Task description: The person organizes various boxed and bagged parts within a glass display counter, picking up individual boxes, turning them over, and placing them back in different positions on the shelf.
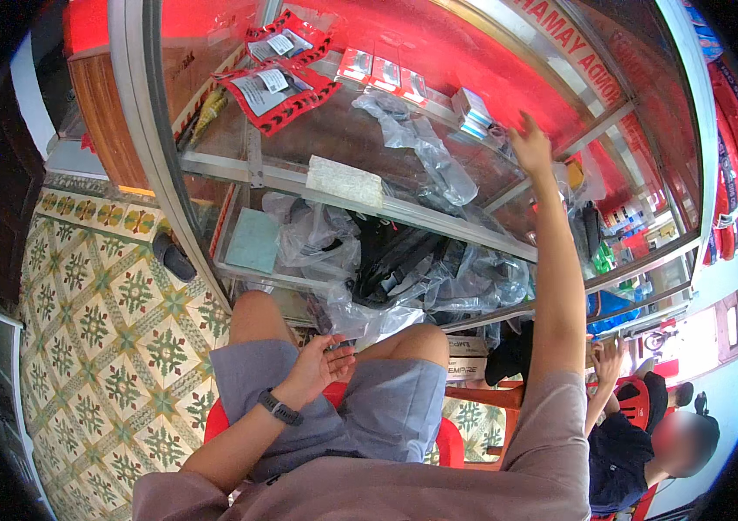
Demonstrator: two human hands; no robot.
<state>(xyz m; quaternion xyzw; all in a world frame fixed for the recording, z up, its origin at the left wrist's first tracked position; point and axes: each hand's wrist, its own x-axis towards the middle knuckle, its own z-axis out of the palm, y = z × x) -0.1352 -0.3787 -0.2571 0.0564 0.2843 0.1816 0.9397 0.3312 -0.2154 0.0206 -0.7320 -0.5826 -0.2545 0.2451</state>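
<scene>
My right hand (532,148) reaches inside a glass display case with an aluminium frame (421,225). Its fingers are spread and nothing shows between them. Just left of it, a stack of small white-and-blue boxes (471,112) stands on the upper glass shelf. My left hand (326,365), with a dark watch (280,407) on its wrist, is over my lap with loosely bent fingers. It seems to hold nothing. Close beyond its fingertips hangs clear plastic wrapping (372,320) from the lower shelf. Crumpled plastic bags (424,146) lie on the upper shelf.
Red-and-white boxes (385,73) and red packets (278,91) share the upper shelf. Black strapped goods (395,267) fill the lower shelf beside a pale green box (252,239). A white block (344,180) rests on the frame rail. A person (629,449) sits at right.
</scene>
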